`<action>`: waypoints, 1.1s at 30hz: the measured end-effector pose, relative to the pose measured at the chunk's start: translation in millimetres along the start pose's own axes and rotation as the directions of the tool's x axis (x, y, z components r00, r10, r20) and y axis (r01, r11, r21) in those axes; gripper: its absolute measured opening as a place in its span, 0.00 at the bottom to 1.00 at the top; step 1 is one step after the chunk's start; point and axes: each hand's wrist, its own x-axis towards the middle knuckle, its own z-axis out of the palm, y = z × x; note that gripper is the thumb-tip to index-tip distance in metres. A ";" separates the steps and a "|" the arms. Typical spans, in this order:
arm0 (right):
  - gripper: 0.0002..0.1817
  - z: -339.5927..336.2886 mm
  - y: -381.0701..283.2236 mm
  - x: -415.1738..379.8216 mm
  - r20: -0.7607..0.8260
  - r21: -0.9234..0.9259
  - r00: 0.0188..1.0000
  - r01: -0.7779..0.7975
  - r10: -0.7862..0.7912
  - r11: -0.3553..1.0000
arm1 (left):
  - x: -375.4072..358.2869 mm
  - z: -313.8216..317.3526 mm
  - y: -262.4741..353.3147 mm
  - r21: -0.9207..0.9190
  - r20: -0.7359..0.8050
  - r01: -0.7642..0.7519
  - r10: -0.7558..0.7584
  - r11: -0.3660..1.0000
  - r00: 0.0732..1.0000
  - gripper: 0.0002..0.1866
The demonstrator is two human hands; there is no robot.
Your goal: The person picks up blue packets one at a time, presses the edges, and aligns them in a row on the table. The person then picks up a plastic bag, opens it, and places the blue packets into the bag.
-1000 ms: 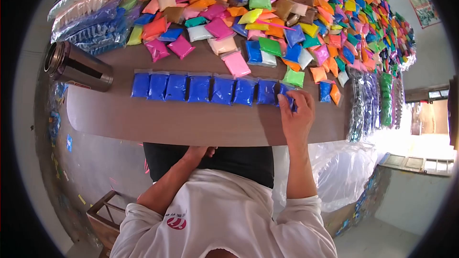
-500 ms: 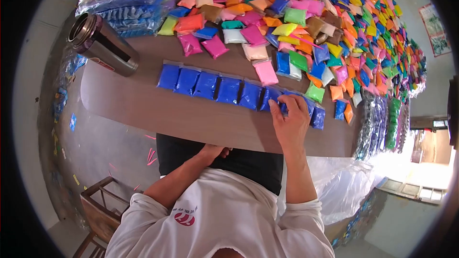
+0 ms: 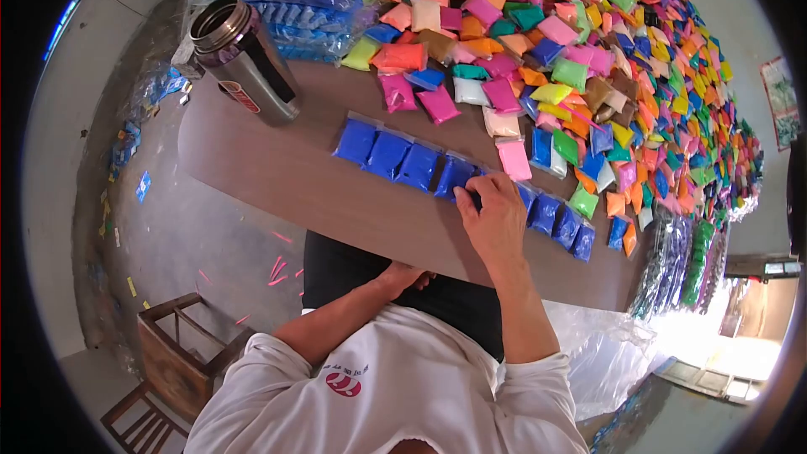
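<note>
A slanting row of blue packets (image 3: 389,154) in clear film lies on the brown table (image 3: 277,172). My right hand (image 3: 496,223) reaches over the middle of this row. Its thumb and fingers are curled round one blue packet (image 3: 475,199), which they mostly cover. To the right of that hand, several more blue packets (image 3: 545,214) lie side by side. My left hand (image 3: 408,276) rests in my lap at the table's front edge. Its fingers are curled in and partly hidden, so I cannot see whether they hold anything.
A large heap of many-coloured packets (image 3: 580,76) covers the back and right of the table. A steel flask (image 3: 252,67) stands at the left, near strips of bagged packets (image 3: 294,21). A wooden stool (image 3: 181,353) is on the floor at left.
The camera view has shifted, so the table and flask sit further right. My right hand has moved left along the blue row to a packet nearer its middle. My left hand stays in my lap.
</note>
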 end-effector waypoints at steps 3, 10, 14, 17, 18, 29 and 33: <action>0.09 2.5 -12.4 7.4 -0.025 0.021 0.997 0.072 -0.072 0.997 | -1.0 1.7 -0.9 0.010 0.010 -0.025 0.025 1.000 1.000 0.14; 0.13 36.7 -65.0 40.7 -0.028 0.122 0.979 0.203 -0.201 0.971 | 2.2 -1.1 4.5 0.007 0.019 0.037 -0.037 0.999 0.999 0.11; 0.13 64.5 -58.5 40.6 0.065 0.080 0.975 0.206 -0.211 0.975 | 5.4 -3.6 -4.9 -0.083 0.009 0.044 -0.043 0.996 0.999 0.15; 0.13 64.1 -59.4 38.6 0.106 0.095 0.978 0.168 -0.177 0.981 | 3.6 -6.4 -9.0 -0.156 0.006 0.068 -0.068 0.985 0.998 0.15; 0.13 64.1 -59.9 39.0 0.108 0.093 0.979 0.163 -0.173 0.982 | 3.6 -6.9 -8.1 -0.141 0.010 0.068 -0.067 0.988 0.998 0.15; 0.09 57.9 -52.7 31.5 -0.009 0.197 0.979 0.203 -0.205 0.959 | -5.9 -2.1 -10.2 -0.178 -0.071 0.127 -0.141 0.976 0.987 0.13; 0.07 37.4 -43.4 9.6 -0.112 0.277 0.971 0.233 -0.209 0.932 | -7.4 -7.0 -17.2 -0.212 -0.058 0.121 -0.136 0.970 0.989 0.11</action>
